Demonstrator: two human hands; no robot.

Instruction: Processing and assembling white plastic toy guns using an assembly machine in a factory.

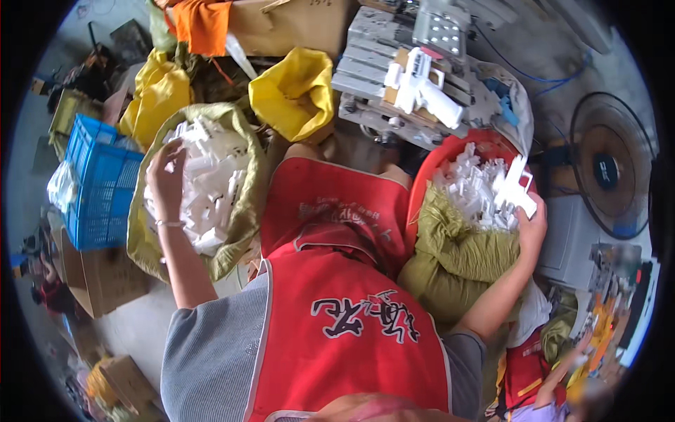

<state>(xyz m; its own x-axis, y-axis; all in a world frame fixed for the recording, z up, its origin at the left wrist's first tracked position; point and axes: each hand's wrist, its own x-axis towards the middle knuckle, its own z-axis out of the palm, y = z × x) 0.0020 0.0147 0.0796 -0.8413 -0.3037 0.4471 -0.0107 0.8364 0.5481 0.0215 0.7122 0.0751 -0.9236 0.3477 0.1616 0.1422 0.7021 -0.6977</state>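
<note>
My left hand (166,169) is over the left side of an open olive woven sack (251,165). Its fingers are loosely curled and apart, with nothing seen in them. White plastic parts (211,204) with dark marks fill this sack. On the right, my right hand (532,224) grips a white plastic toy pistol (517,188) by its lower end. The toy is above a heap of white plastic pieces (467,179), which lies in an olive sack (460,260) set against a red tub (420,184).
Ahead stands a grey slatted metal bench (355,70) carrying another white pistol-shaped piece (425,91). A yellow sack (295,95) gapes open beside it. A blue crate (105,183) is at far left, a round fan (610,165) at far right. Another person (548,401) is at lower right.
</note>
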